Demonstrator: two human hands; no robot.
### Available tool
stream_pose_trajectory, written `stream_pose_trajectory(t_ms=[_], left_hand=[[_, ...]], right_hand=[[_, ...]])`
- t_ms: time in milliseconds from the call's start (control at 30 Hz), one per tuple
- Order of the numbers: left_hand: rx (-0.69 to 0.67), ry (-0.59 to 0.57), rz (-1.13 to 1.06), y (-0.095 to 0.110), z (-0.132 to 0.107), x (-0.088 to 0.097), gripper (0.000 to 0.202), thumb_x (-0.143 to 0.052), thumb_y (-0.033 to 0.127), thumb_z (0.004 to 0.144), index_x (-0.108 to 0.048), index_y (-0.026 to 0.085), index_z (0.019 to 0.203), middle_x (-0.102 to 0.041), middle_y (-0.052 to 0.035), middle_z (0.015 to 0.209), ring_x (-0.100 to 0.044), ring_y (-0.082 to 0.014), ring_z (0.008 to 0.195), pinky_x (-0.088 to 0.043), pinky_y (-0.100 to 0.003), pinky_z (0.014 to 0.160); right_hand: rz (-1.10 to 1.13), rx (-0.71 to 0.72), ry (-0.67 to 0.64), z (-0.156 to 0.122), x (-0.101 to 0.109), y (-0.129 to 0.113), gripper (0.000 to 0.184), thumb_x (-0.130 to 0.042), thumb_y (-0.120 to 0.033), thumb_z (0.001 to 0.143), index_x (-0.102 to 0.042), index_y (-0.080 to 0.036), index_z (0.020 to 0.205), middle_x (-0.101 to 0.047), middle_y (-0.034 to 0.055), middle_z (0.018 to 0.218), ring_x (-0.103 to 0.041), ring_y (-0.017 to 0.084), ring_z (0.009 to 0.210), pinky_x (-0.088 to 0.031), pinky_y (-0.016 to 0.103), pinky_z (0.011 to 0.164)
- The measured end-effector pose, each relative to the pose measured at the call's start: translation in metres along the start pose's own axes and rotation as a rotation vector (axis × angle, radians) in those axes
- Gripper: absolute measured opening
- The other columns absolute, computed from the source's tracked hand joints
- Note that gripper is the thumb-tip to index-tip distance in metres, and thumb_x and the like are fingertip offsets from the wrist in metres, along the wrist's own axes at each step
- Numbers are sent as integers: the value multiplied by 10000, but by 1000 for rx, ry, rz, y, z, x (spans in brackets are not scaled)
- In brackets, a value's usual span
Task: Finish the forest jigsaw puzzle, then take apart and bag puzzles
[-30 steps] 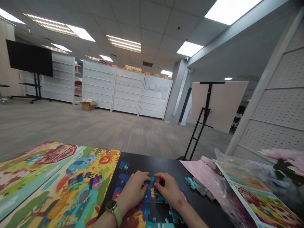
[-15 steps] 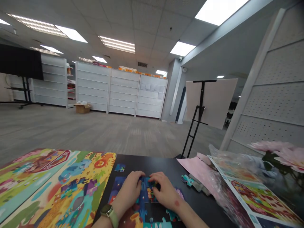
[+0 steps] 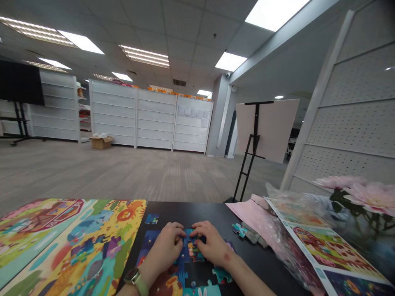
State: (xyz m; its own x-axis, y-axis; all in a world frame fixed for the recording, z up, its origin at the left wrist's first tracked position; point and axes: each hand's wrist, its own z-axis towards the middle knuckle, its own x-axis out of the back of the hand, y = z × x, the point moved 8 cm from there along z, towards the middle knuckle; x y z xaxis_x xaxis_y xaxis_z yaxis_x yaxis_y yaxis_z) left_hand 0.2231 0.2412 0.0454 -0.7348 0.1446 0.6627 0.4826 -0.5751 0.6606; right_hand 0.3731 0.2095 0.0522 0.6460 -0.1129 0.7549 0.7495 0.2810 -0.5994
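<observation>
The curved left hand point(image 3: 163, 250) and right hand point(image 3: 212, 246) sit side by side, neither clenched; their fingertips point(image 3: 191, 231) press on blue jigsaw pieces point(image 3: 189, 246), and I cannot tell whether they grip one; those pieces lie mid-way in a partly assembled cardboard jigsaw puzzle point(image 3: 145, 248), flat on a matte black tabletop point(image 3: 191, 211); gaps in the puzzle show the black surface; a smartwatch point(image 3: 132, 276) with a pale green band circles the left wrist; a small loose puzzle piece point(image 3: 152, 218) lies beyond the left hand; teal puzzle pieces point(image 3: 239, 230) lie right of the right hand, beside grey pieces point(image 3: 253, 237); a glossy illustrated poster point(image 3: 77, 234), with a cartoon lion, lies along the left edge of the puzzle; on the right, crumpled pink paper point(image 3: 247, 213), a clear plastic bag point(image 3: 293, 246) and a second glossy printed sheet point(image 3: 327, 250) overlap; pink flowers point(image 3: 370, 195) rise beyond them.
</observation>
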Motion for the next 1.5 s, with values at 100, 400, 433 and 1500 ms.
stream_pose_trajectory(t_ms=[100, 400, 433, 1500], left_hand=[[2, -8, 10, 2, -1, 1, 291, -559, 102, 766, -797, 187, 910, -710, -103, 1134, -634, -246, 1081, -475, -354, 988], [-2, -2, 15, -1, 0, -2, 306, -523, 103, 771, -802, 195, 856, -705, -120, 1141, -641, -260, 1090, -489, -396, 987], [-7, 2, 15, -1, 0, -2, 319, -512, 85, 756, -792, 195, 862, -705, -114, 1135, -643, -255, 1087, -486, -397, 993], [166, 219, -53, -95, 11, 107, 285, -597, 277, 803, -729, 205, 1046, -728, -102, 1062, -647, -278, 1052, -467, -429, 981]], right_hand=[[-9, 5, 0, 1, 1, 0, 362, -581, -99, 709, -803, -268, 940, -714, 64, 1198, -602, 253, 1180, -413, 420, 1049], [-132, 40, -55, 2, -1, -1, 505, -476, -13, 721, -820, -322, 928, -691, 34, 1293, -559, 267, 1237, -403, 488, 1047], [-151, 49, -54, 1, -1, -1, 515, -473, -8, 720, -817, -326, 936, -677, 34, 1315, -543, 273, 1257, -396, 502, 1053], [23, 33, 369, 5, 47, 9, 388, -433, -157, 800, -691, -200, 1087, -714, 92, 1118, -659, 242, 1077, -507, 409, 976]])
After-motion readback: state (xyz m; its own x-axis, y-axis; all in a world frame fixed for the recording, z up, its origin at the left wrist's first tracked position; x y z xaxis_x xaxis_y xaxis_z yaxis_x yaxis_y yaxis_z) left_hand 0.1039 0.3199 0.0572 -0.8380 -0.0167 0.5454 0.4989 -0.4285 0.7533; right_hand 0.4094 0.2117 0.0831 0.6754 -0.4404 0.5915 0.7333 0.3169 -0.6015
